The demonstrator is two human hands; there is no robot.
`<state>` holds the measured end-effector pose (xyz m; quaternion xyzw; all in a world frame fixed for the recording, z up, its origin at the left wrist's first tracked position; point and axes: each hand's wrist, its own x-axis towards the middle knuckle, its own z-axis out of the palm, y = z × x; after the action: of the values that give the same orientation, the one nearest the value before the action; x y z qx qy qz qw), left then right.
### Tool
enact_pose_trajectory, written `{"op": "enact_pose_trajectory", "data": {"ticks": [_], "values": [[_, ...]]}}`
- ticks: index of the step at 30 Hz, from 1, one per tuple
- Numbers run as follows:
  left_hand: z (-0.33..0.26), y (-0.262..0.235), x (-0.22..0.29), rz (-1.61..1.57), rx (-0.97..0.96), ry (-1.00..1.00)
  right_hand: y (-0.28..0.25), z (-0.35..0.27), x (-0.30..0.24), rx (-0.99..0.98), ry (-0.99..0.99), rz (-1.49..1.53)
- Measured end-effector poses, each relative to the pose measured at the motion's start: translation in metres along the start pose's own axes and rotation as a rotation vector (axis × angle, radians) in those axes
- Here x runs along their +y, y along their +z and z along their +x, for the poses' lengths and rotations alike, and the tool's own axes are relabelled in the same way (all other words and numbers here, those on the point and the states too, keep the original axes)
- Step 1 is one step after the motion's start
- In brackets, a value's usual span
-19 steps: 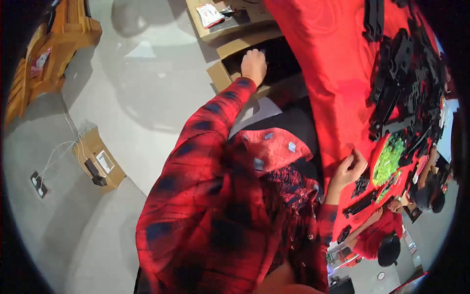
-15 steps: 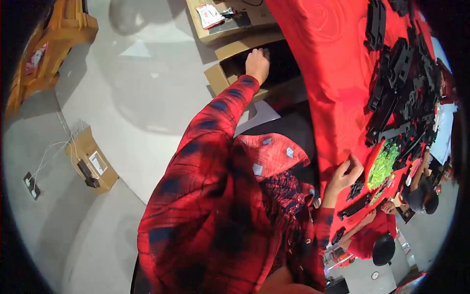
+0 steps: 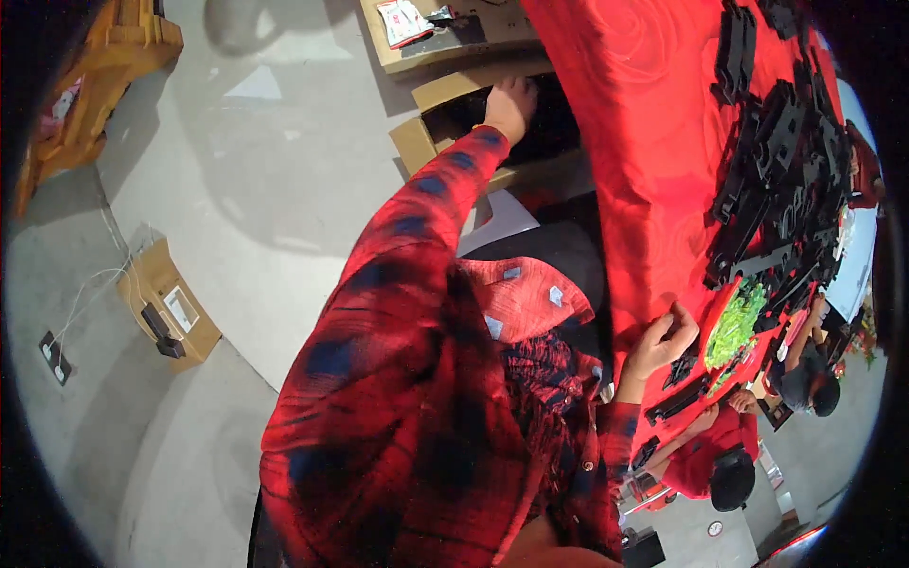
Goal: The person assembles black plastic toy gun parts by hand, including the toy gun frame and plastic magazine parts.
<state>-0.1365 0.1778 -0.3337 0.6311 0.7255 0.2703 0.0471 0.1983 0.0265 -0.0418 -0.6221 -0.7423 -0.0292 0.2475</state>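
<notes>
My left hand (image 3: 511, 106) reaches over an open cardboard box (image 3: 437, 93) at the top of the view, its fingers bent down toward the dark inside. The fingertips are hidden, and I cannot make out whether they hold anything. My right hand (image 3: 663, 343) rests loosely at the near edge of the red-covered table (image 3: 644, 189). Its fingers are half curled and a little apart, with nothing visible in them. Beside it on the table lies a heap of bright green small pieces (image 3: 735, 327). Farther along is a large pile of black plastic parts (image 3: 772, 180).
A wooden bench (image 3: 464, 43) with a small white-and-red packet stands beyond the box. At lower right a person in red (image 3: 705, 464) works at the same table, and another person in a dark cap (image 3: 805, 379) sits farther off. A cardboard carton (image 3: 170, 303) with cables stands at left.
My left hand has moved a little farther right over the box and turned slightly. My right hand stays nearly in place. The whole view has shifted a little.
</notes>
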Motion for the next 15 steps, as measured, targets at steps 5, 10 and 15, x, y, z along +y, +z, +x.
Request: {"op": "enact_pose_trajectory", "data": {"ticks": [5, 10, 15], "values": [[-0.027, -0.089, 0.002, -0.058, -0.071, 0.038, -0.001, -0.003, -0.004, 0.005, 0.077, 0.009], [-0.082, -0.163, -0.037, 0.042, -0.092, 0.004, -0.002, 0.008, -0.014, 0.031, 0.057, 0.04], [-0.097, -0.177, -0.049, 0.275, -0.357, 0.024, -0.002, 0.005, -0.007, 0.036, 0.063, 0.045]]}}
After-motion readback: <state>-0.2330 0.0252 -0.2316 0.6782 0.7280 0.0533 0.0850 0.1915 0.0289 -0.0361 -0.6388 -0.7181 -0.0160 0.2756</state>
